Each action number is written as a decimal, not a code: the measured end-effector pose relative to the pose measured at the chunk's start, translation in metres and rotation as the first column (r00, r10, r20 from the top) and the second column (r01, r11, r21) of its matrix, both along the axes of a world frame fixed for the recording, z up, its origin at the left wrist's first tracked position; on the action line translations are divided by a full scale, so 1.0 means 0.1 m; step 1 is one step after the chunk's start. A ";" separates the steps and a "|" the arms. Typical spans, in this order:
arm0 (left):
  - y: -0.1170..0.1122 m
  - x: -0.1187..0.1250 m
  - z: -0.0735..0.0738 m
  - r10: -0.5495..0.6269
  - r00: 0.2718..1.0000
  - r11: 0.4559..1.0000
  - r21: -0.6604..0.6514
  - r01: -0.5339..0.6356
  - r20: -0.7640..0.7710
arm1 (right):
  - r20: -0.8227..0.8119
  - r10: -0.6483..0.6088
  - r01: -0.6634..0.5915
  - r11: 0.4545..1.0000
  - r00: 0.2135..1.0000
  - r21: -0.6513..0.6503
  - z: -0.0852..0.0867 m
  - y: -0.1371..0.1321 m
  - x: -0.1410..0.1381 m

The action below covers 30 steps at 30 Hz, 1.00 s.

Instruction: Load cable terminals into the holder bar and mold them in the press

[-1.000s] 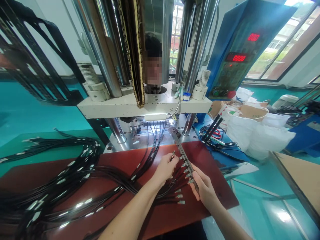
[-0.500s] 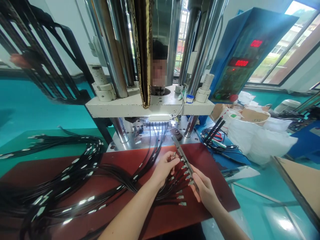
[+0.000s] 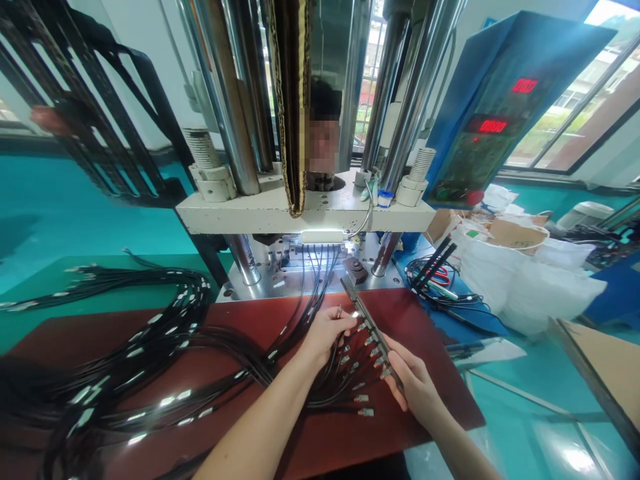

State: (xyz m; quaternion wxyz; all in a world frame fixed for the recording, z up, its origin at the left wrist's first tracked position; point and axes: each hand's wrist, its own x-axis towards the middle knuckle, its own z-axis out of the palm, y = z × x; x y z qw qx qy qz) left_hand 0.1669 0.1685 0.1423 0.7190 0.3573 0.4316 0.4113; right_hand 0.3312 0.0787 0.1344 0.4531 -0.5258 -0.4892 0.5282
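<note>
In my right hand (image 3: 411,373) is the lower end of a long dark metal bar (image 3: 373,327), tilted with its far end toward the press. Several cable connectors sit in a row along the bar's left side. My left hand (image 3: 325,333) is closed in a pinch around a cable end with a small metal connector, close to the bar's upper half. Below my hands, loose black cables end in metal connectors (image 3: 365,412) on the dark red board (image 3: 430,400). More black cables (image 3: 230,343) run in from the left, partly hidden by my left forearm.
A press with a white plate (image 3: 305,217) stands ahead; several cables lead into its lit lower fixture (image 3: 320,257). A large cable bundle (image 3: 170,327) covers the left side. Right are a blue control box (image 3: 493,113), coiled cable (image 3: 425,273) and white sacks (image 3: 530,280).
My left hand has shifted slightly down and left, still pinching a cable end near the bar. The right hand keeps hold of the bar. The whole view has moved a little.
</note>
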 end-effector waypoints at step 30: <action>0.02 -0.14 0.01 0.001 0.995 1.000 -0.007 -0.001 0.100 | 0.020 0.058 -0.058 0.998 0.998 -0.001 0.01 0.02 0.04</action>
